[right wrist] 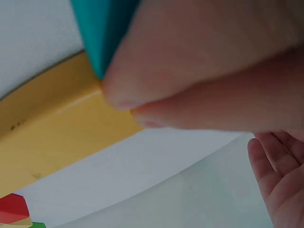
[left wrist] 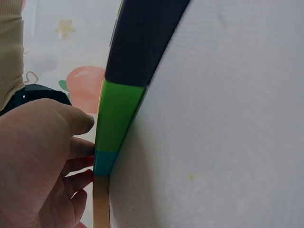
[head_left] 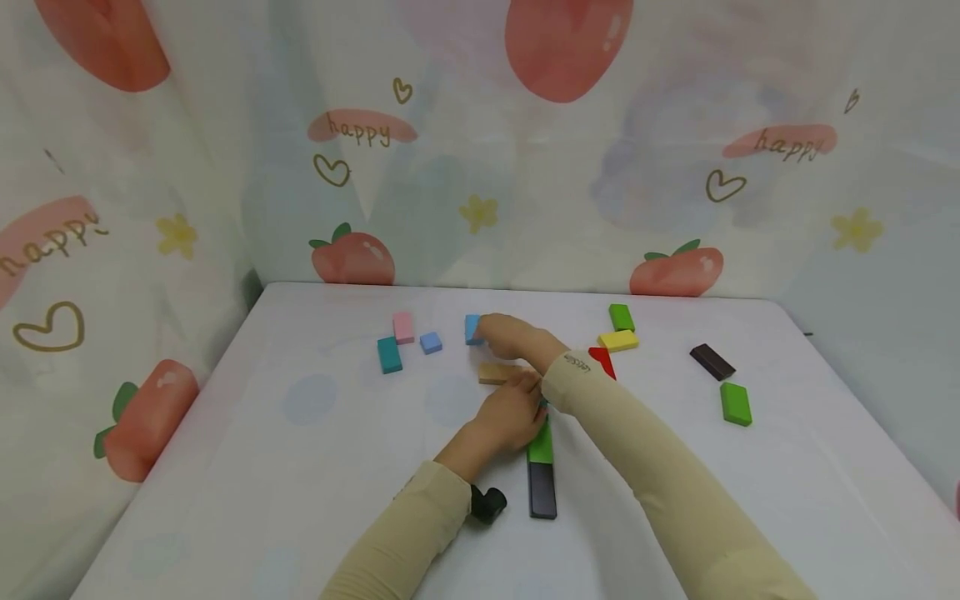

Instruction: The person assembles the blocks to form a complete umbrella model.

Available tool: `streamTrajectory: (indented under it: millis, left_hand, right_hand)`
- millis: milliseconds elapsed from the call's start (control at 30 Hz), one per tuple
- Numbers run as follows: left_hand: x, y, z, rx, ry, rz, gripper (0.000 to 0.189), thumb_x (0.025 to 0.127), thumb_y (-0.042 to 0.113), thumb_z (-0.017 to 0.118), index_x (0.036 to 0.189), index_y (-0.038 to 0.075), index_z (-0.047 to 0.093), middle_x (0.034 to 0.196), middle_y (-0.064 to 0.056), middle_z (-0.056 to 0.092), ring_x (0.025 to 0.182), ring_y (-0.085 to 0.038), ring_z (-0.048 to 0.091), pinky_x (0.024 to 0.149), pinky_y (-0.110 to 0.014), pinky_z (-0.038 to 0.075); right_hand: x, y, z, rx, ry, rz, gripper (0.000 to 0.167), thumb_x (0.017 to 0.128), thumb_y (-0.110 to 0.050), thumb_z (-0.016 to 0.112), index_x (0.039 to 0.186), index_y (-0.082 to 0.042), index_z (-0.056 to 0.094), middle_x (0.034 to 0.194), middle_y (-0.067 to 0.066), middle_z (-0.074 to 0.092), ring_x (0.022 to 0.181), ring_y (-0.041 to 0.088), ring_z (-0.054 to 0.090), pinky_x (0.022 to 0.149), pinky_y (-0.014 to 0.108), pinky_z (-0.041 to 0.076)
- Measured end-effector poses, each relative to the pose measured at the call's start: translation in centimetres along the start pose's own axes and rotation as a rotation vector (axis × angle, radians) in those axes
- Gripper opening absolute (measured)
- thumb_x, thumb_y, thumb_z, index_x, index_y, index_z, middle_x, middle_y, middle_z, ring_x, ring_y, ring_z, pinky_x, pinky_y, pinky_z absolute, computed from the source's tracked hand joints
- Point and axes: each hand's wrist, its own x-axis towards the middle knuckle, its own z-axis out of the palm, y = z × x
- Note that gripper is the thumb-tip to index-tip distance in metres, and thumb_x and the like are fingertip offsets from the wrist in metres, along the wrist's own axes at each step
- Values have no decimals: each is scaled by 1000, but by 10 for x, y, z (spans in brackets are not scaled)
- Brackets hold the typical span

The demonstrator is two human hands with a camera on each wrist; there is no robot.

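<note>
My left hand (head_left: 512,411) rests along a row of blocks: a black block (head_left: 543,492), a green block (left wrist: 114,114), a teal block (left wrist: 104,162) and a wooden block (head_left: 498,373) set crosswise at the far end. Its fingertips touch the row around the join of teal and wood. My right hand (head_left: 516,336) crosses over it, fingertips bent down at the right end of a blue block (head_left: 472,327), pinching it. The right wrist view shows large fingers by the teal and wooden pieces, apparently the left hand's.
On the left lie a pink block (head_left: 403,327), a second teal block (head_left: 389,355) and a small blue block (head_left: 431,342). Beyond the right forearm are red (head_left: 603,362), yellow (head_left: 618,340) and green (head_left: 621,317) blocks. Farther right lie dark brown (head_left: 712,362) and green (head_left: 736,404) ones.
</note>
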Motion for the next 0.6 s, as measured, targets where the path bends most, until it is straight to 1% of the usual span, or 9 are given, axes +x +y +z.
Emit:
streamTrajectory:
  millis: [100, 200, 333, 433, 500, 600]
  left_hand:
    - [0, 1, -1, -18, 7, -11, 45, 99, 29, 37, 136, 3, 43, 137, -6, 41, 130, -17, 30, 108, -25, 16]
    - [-1, 1, -2, -33, 12, -23, 43, 99, 28, 37, 134, 5, 44, 132, -5, 43, 127, -17, 33, 106, -24, 20]
    - [-3, 1, -3, -31, 31, -14, 39, 98, 28, 39, 129, 5, 49, 124, -4, 47, 121, -17, 39, 104, -23, 25]
    - [-4, 2, -5, -33, 35, -8, 38, 98, 27, 41, 126, 4, 51, 121, -4, 49, 120, -17, 41, 104, -24, 25]
    - [-5, 2, -5, -39, 34, -10, 38, 98, 27, 41, 126, 4, 51, 123, -4, 49, 121, -18, 41, 105, -24, 24]
    - [-5, 2, -6, -42, 43, -7, 40, 98, 26, 41, 129, 2, 50, 127, -5, 48, 123, -18, 40, 106, -25, 22]
  right_hand:
    - [-2, -1, 1, 19, -2, -25, 36, 90, 9, 48, 122, -2, 58, 126, 12, 53, 120, 26, 45, 101, 35, 34]
    - [-3, -3, 3, 26, 15, -53, 36, 89, 10, 48, 121, -2, 59, 125, 13, 53, 119, 26, 46, 100, 34, 35]
    - [-5, -5, 5, 22, 34, -68, 35, 89, 10, 49, 120, -3, 61, 124, 13, 54, 117, 26, 48, 99, 33, 37]
    - [-8, -7, 6, 32, 39, -101, 33, 89, 9, 49, 119, -2, 61, 121, 14, 55, 114, 27, 50, 97, 33, 39]
    - [-10, -8, 7, 24, 51, -142, 32, 89, 8, 51, 118, 0, 61, 118, 15, 56, 110, 28, 52, 95, 34, 41]
    - [-13, -9, 9, -5, 71, -196, 32, 86, 6, 55, 117, 1, 62, 112, 15, 57, 102, 24, 55, 91, 32, 43]
